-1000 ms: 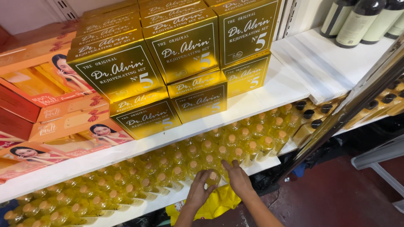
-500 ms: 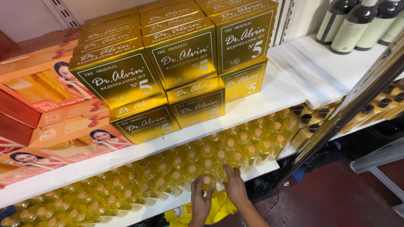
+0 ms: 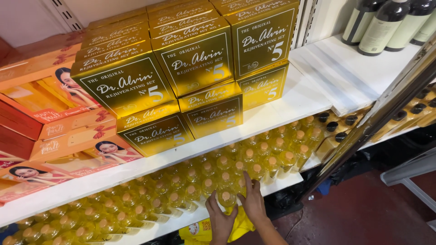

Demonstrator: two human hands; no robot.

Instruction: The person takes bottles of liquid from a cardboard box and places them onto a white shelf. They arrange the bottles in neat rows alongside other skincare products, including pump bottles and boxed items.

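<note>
One small bottle point(image 3: 225, 198) of yellow liquid stands at the front edge of the lower shelf point(image 3: 281, 181), clasped from both sides: the left hand point(image 3: 221, 218) cups its near side, the right hand point(image 3: 252, 201) wraps the other, fingers closed on it. It looks like clear plastic, light but smooth and likely slippery; the body below the pale cap seems the safest hold. Rows of matching bottles point(image 3: 190, 186) crowd the shelf around it. Above, on the upper shelf point(image 3: 309, 97), stacked gold boxes point(image 3: 195, 68) with dark label panels sit beside orange cartons point(image 3: 54, 118); dark bottles point(image 3: 381, 25) stand far right.
</note>
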